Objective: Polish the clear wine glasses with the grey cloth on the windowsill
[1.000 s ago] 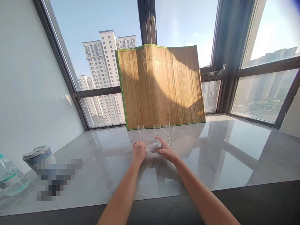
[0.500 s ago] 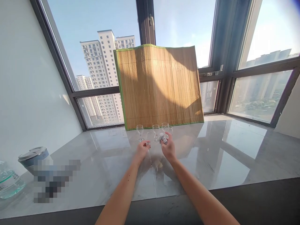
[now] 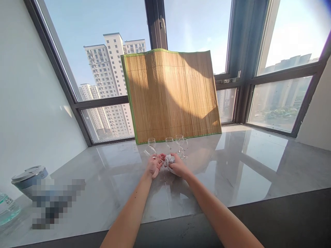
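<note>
My left hand [image 3: 154, 167] is turned palm up and closed around a clear stemmed glass [image 3: 150, 151]. The glass lies tilted, its bowl pointing left and its foot end towards the cloth. A crumpled white cloth [image 3: 169, 159] is bunched in my right hand [image 3: 178, 167], pressed close to the foot of that glass. Whether cloth and foot touch is hard to make out. Just beyond my hands stand several more stemmed glasses: one glass [image 3: 151, 141] at the left behind the held one, another glass [image 3: 169, 141] in the middle, and a pair with the nearer glass [image 3: 184, 148] at the right.
A bamboo mat [image 3: 170, 96] with green edging leans upright against the window behind the glasses. On the left of the shiny grey ledge [image 3: 111, 193] are a lidded cup [image 3: 29, 179], a clear bottle [image 3: 7, 208] and a blurred-out item. The ledge's front edge runs below my forearms.
My left hand has turned palm up, tipping the held glass to the left. My right hand has moved left and down with the cloth, to the glass's foot. The view has shifted slightly.
</note>
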Demonstrator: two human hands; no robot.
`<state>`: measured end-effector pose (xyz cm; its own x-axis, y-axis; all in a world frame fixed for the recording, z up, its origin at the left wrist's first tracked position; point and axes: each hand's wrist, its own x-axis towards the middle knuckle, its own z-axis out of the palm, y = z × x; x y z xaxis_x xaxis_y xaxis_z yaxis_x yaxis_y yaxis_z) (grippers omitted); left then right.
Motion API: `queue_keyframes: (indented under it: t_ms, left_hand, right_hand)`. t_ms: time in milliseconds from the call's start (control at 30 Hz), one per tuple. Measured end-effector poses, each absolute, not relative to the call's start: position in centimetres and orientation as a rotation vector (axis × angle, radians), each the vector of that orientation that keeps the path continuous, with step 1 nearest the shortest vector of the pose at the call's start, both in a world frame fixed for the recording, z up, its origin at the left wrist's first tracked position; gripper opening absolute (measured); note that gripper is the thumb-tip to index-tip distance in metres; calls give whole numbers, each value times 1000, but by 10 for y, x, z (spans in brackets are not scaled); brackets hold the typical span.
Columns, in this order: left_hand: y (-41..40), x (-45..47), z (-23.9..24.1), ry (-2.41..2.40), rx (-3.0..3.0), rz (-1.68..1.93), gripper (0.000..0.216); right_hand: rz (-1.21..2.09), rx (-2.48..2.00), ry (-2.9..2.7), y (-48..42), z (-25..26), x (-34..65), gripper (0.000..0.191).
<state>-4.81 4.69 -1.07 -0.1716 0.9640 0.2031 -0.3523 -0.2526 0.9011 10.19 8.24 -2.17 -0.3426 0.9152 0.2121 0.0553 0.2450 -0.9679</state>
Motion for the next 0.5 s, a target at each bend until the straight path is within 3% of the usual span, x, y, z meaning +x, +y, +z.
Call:
queue_keyframes:
  t_ms: [167, 367, 500]
  left_hand:
    - [52, -52, -15, 1107, 1043, 1713, 28]
    - [61, -54, -27, 1481, 1224, 1652, 28]
    - [63, -49, -29, 1664, 1487, 1496, 24]
  right_hand:
    - [1393, -766, -1419, 76, -11, 106, 60]
    - [819, -933, -1403, 76, -5, 110, 65]
    - [657, -918, -1478, 72, -5, 109, 61]
